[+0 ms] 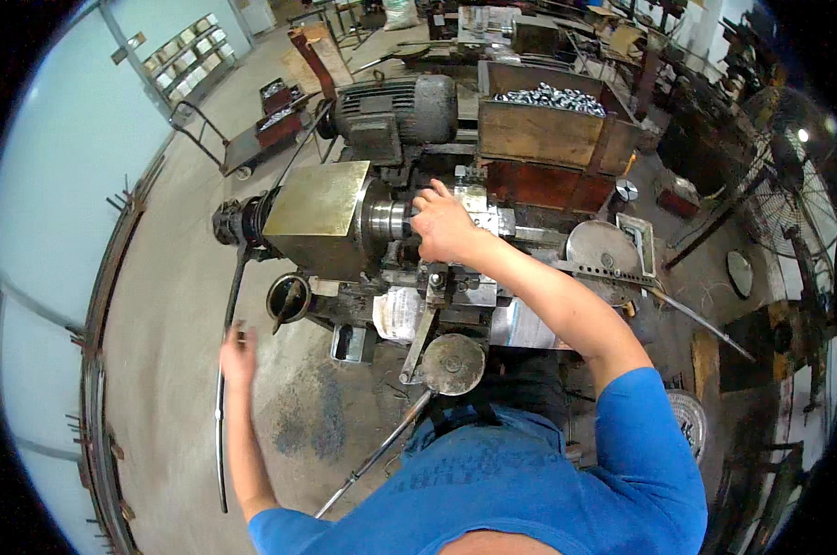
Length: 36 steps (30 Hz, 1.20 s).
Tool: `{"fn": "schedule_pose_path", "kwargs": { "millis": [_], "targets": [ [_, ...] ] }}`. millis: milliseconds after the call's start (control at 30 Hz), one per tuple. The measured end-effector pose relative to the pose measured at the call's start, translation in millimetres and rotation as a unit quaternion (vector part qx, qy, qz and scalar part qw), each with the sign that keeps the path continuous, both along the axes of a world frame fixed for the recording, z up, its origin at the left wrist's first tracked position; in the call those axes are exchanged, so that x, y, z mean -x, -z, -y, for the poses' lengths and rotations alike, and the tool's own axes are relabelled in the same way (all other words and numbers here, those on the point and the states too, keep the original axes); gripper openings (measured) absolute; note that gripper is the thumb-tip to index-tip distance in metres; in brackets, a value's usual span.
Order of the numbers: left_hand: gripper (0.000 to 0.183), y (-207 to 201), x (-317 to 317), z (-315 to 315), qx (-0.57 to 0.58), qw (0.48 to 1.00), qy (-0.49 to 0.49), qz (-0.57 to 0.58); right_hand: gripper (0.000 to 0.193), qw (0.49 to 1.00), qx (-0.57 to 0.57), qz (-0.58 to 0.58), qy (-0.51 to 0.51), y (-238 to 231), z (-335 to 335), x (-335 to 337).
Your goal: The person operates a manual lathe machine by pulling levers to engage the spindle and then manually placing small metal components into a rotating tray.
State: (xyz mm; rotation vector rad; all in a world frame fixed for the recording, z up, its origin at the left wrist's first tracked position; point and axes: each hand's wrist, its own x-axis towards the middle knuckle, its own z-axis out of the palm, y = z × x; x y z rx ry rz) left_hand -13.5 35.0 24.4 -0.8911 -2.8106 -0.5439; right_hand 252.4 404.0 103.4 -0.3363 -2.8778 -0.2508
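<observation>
My right hand (pixel 444 225) reaches over the lathe and rests against the bright metal spindle nose (pixel 384 221). Its fingers curl at the front of the spindle, and whatever sits between them is hidden by the hand. Below that hand stands the tool post (pixel 438 280) on the slide. A lever with a round disc handle (pixel 452 363) hangs toward me from the slide. My left hand (pixel 240 356) is held low at the left, smeared by motion, right by a long metal lever (pixel 219 444). Whether its fingers wrap the lever or hold a small dark piece does not show.
Behind the lathe head (pixel 315 208) sits a ribbed electric motor (pixel 395 106). A wooden crate (pixel 539 131) holds many shiny metal parts. A handwheel (pixel 289 298) juts out at the left. To the right are a round disc (pixel 603 250), a long bar (pixel 705 324) and a caged fan (pixel 793 176).
</observation>
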Motion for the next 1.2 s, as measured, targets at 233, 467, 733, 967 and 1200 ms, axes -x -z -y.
{"fn": "schedule_pose_path", "kwargs": {
  "millis": [233,467,733,967,1200],
  "targets": [
    [0.05,33,6,89,0.072,0.984,-0.139,-0.086,0.03,0.99,0.018,0.139,0.013,5,9,26],
    [0.028,-2,-55,63,-0.123,0.958,-0.078,0.247,0.025,0.99,-0.007,0.144,0.014,6,12,24],
    [0.018,4,-23,35,-0.113,0.94,-0.041,0.318,0.042,0.971,-0.017,-0.187,0.151,-80,-53,-41],
    [0.026,23,-9,29,-0.196,0.917,0.007,0.346,0.04,0.919,0.144,-0.363,-0.054,-66,5,-121],
    [0.036,-27,-66,38,-0.108,0.879,-0.07,0.46,0.044,0.868,0.353,-0.219,0.273,125,75,-281]
  ]
}}
